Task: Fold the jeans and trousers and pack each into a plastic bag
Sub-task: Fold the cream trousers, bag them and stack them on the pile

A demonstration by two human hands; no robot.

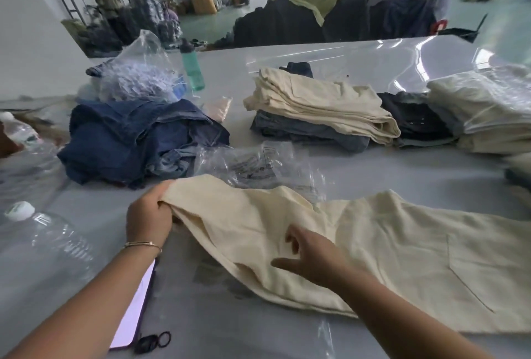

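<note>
While my left hand (149,212) pinches the soft, light cream trousers (373,249) at the hem, my right hand (310,255) lies slack, fingers spread on the cloth beside it

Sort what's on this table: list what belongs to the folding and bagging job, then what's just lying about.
Job: cream cotton trousers gripped by left hand, right hand resting on them; crumpled clear plastic bag; heap of blue jeans.
Lying about: teal water bottle; purple-cased phone; clear plastic bottle.
</note>
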